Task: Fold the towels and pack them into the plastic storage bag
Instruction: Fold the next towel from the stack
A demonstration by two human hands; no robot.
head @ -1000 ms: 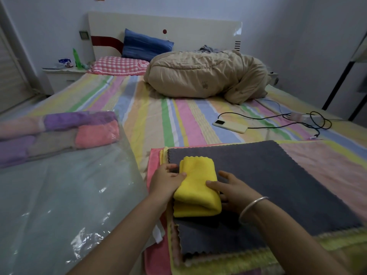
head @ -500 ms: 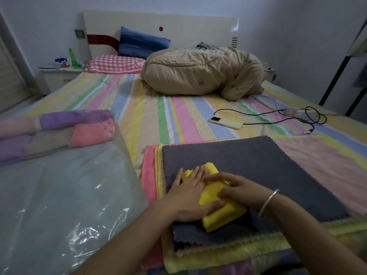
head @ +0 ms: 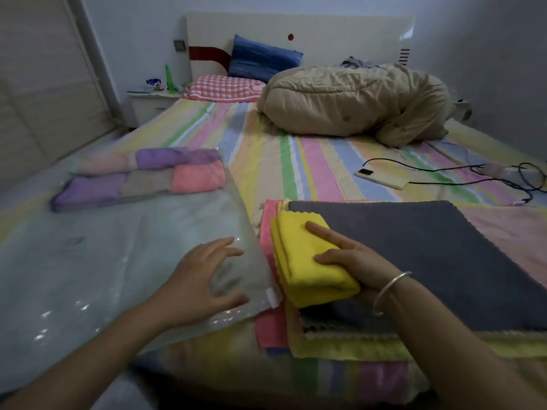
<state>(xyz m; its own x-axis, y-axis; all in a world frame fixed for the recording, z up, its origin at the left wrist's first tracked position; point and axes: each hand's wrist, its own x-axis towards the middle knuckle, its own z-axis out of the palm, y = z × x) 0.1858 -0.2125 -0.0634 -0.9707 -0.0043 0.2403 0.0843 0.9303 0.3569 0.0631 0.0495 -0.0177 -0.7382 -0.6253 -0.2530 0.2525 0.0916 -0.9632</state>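
A folded yellow towel (head: 307, 261) rests on the left end of a flat grey towel (head: 429, 255), which tops a stack of unfolded towels (head: 272, 321). My right hand (head: 352, 258) grips the yellow towel from its right side. My left hand (head: 204, 282) lies spread at the near right edge of the clear plastic storage bag (head: 118, 261), with fingertips under the plastic film. Folded purple, pink and grey towels (head: 142, 176) sit inside the bag's far end.
A striped bed sheet (head: 296, 161) covers the bed. A phone (head: 380, 178) with a black cable (head: 473, 179) lies beyond the stack. A bundled beige duvet (head: 355, 105) and pillows (head: 231, 87) lie near the headboard. A nightstand (head: 151, 102) stands at the far left.
My left hand has left the yellow towel and moved left onto the bag's edge. My right hand has shifted the folded yellow towel left toward the bag.
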